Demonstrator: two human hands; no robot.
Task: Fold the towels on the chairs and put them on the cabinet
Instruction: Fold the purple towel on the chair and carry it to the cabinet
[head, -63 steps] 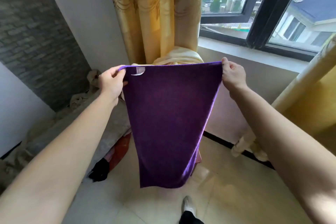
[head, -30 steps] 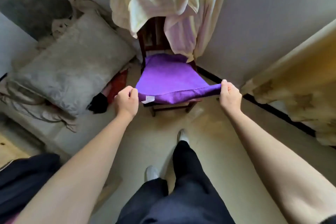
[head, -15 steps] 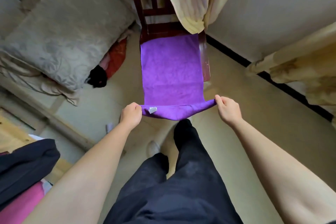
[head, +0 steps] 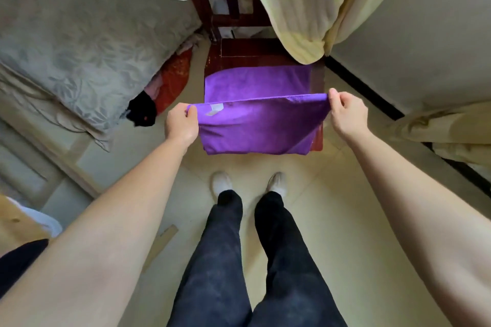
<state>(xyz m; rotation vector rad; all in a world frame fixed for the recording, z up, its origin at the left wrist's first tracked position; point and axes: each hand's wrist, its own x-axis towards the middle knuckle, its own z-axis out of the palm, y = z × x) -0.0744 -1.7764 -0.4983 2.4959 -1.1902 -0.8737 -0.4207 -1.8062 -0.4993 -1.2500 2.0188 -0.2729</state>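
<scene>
Towel (head: 261,125) lies half on the chair (head: 317,79) seat, its near edge stretched sideways between the left hand (head: 182,123) and right hand (head: 346,113), each pinching a corner, with the far edge straight ahead.

Pale cloth (head: 297,2) hides much of the chair (head: 239,50) back.
</scene>
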